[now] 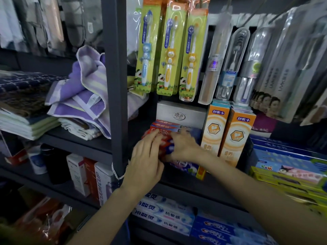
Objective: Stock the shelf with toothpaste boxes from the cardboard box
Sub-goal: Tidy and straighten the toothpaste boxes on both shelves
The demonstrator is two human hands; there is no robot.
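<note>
Red cardboard toothpaste boxes (pixel 163 129) stack at the dark shelf's (pixel 185 184) left edge; both hands' fingers (pixel 155 138) lie half-curled on them, squaring the pile.

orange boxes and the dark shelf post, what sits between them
In the head view, a stack of red toothpaste boxes lies there, with both hands on it and a white box behind.

Both hands press on a stack of red toothpaste boxes (pixel 163 131) on the shelf (pixel 185 184): the left hand (pixel 146 161) on the near left end, the right hand (pixel 184 147) further right. Two orange boxes (pixel 228 135) stand upright just right of the stack, and toothbrush packs (pixel 169 48) hang above.
</note>
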